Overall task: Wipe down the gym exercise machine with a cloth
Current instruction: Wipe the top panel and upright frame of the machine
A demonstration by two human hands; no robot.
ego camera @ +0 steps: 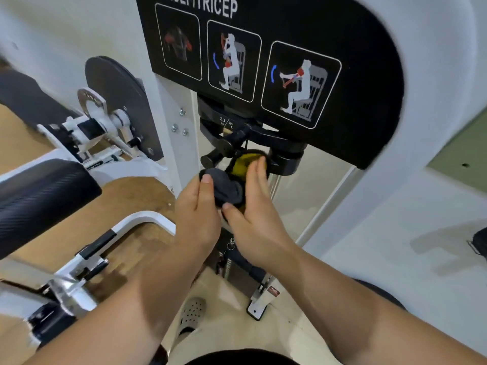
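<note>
Left grip [196, 206] pinches the grey cloth [224, 188] w/ thumb, right grip [253, 206] spread, fingers straight on a yellow part [242, 164] below the machine's [171, 101] black placard [369, 88].

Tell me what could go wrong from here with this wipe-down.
1. Both hands work close under the black levers: the left hand grips the cloth, the right hand presses the yellow part. If a lever swings, fingers may get pinched.
2. The cloth is bunched; a loose fold might snag on the levers.
3. A sandal stands below; a dropped cloth could land by it and pick up dirt.
</note>
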